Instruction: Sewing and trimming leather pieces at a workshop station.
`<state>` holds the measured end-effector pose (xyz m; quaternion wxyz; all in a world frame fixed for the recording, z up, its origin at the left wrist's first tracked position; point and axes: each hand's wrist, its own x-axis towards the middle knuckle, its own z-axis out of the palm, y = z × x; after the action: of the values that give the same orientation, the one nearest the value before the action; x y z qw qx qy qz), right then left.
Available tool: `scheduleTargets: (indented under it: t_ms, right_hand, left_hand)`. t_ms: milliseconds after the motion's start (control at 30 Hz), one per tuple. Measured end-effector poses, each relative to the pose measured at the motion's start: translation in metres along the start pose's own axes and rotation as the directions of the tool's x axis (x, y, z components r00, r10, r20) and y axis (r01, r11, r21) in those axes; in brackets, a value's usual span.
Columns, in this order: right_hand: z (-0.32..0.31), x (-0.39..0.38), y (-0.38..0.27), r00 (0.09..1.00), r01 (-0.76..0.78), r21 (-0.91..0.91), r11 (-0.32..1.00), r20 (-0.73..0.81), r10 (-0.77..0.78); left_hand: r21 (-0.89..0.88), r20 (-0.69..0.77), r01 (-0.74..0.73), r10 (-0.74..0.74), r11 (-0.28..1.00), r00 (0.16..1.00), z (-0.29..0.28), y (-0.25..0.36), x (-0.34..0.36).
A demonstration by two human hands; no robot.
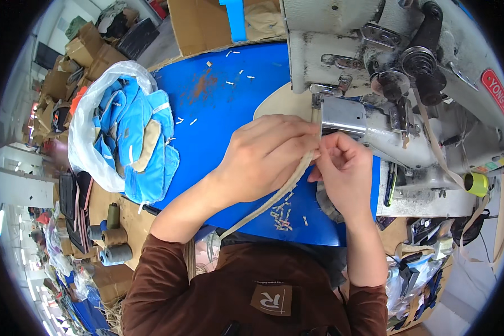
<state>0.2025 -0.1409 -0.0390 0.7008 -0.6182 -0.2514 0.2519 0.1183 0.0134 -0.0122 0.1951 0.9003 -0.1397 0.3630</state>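
Observation:
My left hand (269, 154) has its fingers closed on a long beige binding strip (252, 215) along the edge of a beige fabric panel (277, 103), just in front of the sewing machine's presser foot (322, 92). The strip trails down toward my lap. Close on its right, my right hand (339, 168) pinches the same strip with thumb and index finger, the other fingers curled. The panel lies partly under my left hand, at the machine's metal bed (343, 116).
A plastic bag of light blue fabric pieces (157, 162) sits left on the blue worktop (201, 129), thread spools (117, 253) below it. Small cut scraps (281, 219) lie near me. A cardboard box (193, 25) stands behind; a yellow-green cylinder (476, 185) is at right.

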Motion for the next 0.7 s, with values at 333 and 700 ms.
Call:
scheduleTargets:
  t_ms: [333,700]
  right_hand:
    - [0.000,0.011,-0.002,0.999,0.033,-0.052,0.998,-0.004,-0.033]
    - [0.015,0.009,0.013,1.000,0.003,-0.054,0.999,0.003,-0.002]
  left_hand:
    - [0.091,0.020,-0.055,0.054,0.994,0.998,0.003,-0.004,0.003]
    - [-0.099,0.031,0.087,-0.084,0.991,0.996,0.000,-0.007,-0.015]
